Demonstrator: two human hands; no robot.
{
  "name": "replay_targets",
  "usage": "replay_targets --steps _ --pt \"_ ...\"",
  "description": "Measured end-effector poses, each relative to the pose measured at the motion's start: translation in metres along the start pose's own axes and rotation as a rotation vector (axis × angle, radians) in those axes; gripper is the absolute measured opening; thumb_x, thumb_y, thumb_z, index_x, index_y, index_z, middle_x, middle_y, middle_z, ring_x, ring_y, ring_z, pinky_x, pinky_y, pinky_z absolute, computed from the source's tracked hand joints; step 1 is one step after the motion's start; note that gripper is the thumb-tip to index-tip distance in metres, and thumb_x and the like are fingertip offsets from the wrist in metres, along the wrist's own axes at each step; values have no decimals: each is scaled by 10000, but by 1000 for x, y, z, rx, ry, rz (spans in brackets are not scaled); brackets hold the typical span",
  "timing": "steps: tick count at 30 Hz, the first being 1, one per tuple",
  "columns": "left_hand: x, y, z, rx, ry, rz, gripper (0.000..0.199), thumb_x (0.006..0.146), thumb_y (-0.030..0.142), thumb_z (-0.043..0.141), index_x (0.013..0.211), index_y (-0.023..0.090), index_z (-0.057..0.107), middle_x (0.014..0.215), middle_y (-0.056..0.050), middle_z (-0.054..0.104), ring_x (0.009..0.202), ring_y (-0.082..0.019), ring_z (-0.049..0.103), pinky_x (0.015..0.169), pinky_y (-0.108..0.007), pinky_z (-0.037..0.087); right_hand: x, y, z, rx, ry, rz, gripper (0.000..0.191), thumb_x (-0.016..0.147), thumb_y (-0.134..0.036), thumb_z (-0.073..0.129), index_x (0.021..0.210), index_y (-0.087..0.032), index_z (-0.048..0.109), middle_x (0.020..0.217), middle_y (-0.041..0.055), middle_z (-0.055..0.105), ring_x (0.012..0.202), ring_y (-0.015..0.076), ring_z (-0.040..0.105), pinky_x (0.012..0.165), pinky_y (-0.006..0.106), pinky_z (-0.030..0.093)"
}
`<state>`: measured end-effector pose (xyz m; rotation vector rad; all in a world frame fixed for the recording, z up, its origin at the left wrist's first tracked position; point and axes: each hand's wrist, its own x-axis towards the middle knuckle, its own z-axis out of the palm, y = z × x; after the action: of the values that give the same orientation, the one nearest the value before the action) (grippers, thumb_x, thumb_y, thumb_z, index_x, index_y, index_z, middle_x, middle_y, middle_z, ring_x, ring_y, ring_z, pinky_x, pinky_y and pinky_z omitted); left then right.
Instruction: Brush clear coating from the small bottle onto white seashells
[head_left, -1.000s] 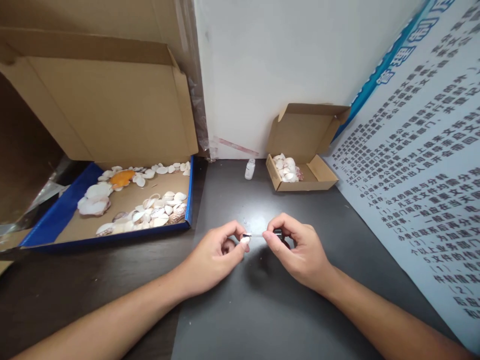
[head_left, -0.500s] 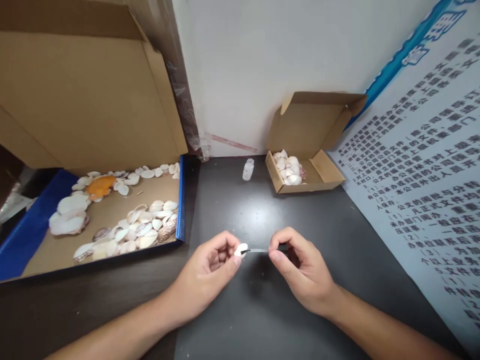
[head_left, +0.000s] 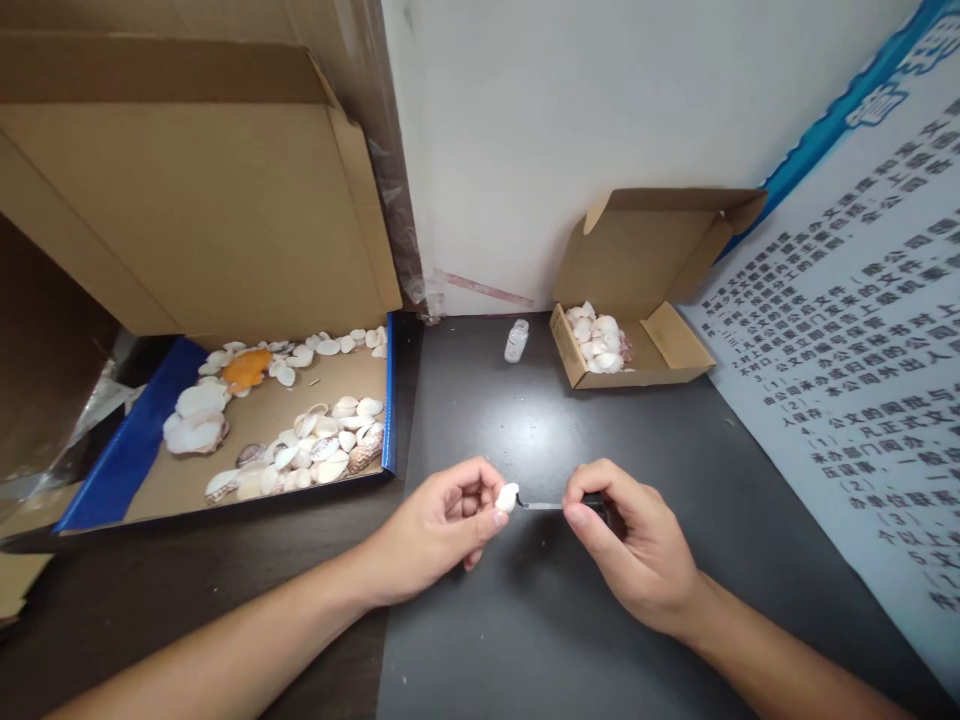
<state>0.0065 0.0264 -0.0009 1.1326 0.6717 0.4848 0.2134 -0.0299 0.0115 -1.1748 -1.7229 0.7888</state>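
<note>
A small white shell (head_left: 508, 497) is pinched between the thumb and fingers of my left hand (head_left: 454, 515). My right hand (head_left: 637, 540) is closed on the black cap of an applicator brush (head_left: 544, 505). The brush has a pale, thin stem and a bent black tip, which points left at the right edge of the shell. Whether tip and shell touch, I cannot tell. Both hands are held over the dark tabletop (head_left: 465, 640), facing each other.
Past my hands stands a small uncapped glass bottle (head_left: 516, 342). An open cardboard box (head_left: 652, 377) of white shells is at the back right. To the left, a larger blue-edged box (head_left: 142, 490) holds many shells and an orange piece (head_left: 247, 369). A printed sheet (head_left: 847, 330) lines the right side.
The view has swung left, so everything sits further right in the picture. The shell has turned in my left fingers, and the brush tip has moved from over it to its right edge.
</note>
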Motion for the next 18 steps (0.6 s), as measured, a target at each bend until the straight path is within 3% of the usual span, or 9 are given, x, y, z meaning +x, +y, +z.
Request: replay_targets --steps 7,13,18 --pt "-2 0 0 39 3 8 301 858 431 652 855 168 507 667 69 419 513 -43 386 472 -178 327 -13 -1 12 115 134 56 158 995 -230 462 844 -231 511 673 -51 433 593 108 398 561 233 331" --pt "2 5 1 4 33 -30 320 814 437 693 827 160 533 616 77 420 469 -42 377 451 -189 293 -14 5 9 248 78 221 186 1009 -310 442 862 -225 517 645 -60 381 547 106 349 508 231 302" --pt "1 2 -1 10 23 -34 324 809 443 695 847 159 543 607 82 413 475 -46 362 458 -191 304 -15 -3 7 182 53 153 138 988 -269 452 894 -222 542 679 -43 452 578 110 412 555 237 348"
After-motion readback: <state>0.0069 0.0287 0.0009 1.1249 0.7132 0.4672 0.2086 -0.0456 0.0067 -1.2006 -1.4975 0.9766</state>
